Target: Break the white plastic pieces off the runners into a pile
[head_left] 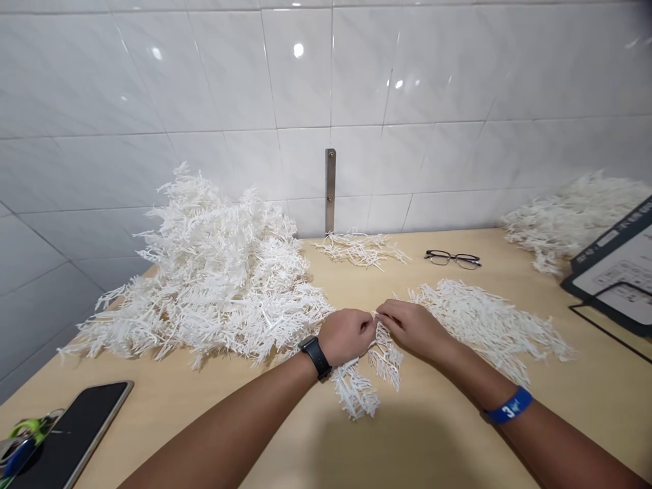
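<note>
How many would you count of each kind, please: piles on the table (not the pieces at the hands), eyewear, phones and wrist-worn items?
White, branching, plastic-looking piles: 4
Black-framed glasses: 1
Black-screened, pale-edged phone: 1
Black wristwatch: 1
Blue printed wristband: 1
Total: 8

I see glossy, smooth wall tiles (pixel 219 75), a matt, wood-look bench (pixel 407 421), a dull metal bracket (pixel 331 190) and rough, plastic-looking white strands (pixel 214 272) before me.
</note>
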`<state>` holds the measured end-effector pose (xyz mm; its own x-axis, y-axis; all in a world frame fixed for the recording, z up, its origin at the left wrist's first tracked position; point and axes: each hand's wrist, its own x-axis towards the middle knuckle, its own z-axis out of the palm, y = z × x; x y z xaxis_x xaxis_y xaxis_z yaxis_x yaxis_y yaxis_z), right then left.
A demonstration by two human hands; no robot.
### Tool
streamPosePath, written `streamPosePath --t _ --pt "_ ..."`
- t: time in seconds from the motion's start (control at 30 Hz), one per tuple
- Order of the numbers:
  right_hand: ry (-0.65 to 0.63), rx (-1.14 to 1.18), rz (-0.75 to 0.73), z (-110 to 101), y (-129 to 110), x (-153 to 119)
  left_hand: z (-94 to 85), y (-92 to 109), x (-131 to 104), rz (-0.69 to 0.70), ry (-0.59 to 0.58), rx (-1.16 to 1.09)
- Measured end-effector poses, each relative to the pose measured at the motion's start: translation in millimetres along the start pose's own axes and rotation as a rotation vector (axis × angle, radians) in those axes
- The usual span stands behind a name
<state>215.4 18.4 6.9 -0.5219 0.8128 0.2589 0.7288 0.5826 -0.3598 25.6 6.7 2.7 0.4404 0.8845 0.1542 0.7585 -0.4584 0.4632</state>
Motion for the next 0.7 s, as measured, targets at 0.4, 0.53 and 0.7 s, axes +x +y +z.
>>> streamPosePath --t 0.4,0.53,0.7 --pt "0.299 -0.262 0.341 -10 8 6 -1.5 0 -1 0.001 -0.009 -0.073" --pt "0.183 -0.3 0.528 -21 24 7 -2.1 -3 2 -0.085 0.021 -0.186" --pt "0.078 -0.299 0.608 -16 23 6 -2.5 -8 5 -0.116 0.029 -0.291"
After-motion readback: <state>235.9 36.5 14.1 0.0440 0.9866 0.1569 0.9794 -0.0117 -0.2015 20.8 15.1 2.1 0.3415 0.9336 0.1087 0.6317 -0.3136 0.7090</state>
